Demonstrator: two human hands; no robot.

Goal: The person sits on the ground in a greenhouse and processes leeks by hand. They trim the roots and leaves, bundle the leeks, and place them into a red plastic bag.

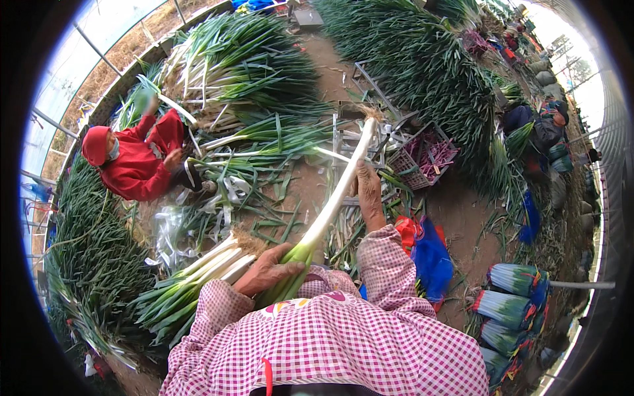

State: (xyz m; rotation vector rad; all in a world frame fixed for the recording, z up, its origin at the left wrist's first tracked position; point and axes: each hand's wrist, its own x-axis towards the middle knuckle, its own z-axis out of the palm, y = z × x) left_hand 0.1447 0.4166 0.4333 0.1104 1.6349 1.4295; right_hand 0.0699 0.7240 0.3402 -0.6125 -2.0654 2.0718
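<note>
A long, thick Welsh onion point(335, 204) slants up across the middle, with its white shaft bare and its brown root tuft at the upper end. My left hand point(270, 272) grips it where the white turns to green leaf, close to my lap. Higher on the shaft is my right hand point(369, 190), its fingers against the white part and partly hidden behind it. Left of my left hand lies a pile of Welsh onions point(213, 277), roots towards the middle and leaves towards the lower left.
A person in red point(136, 158) sits at the left beside a big onion heap point(237, 74). Metal frames point(342, 143) and a plastic crate of purple ties point(425, 153) stand ahead. Tied onion bundles point(505, 309) are stacked right; blue netting point(431, 262) lies nearer. More people work far right.
</note>
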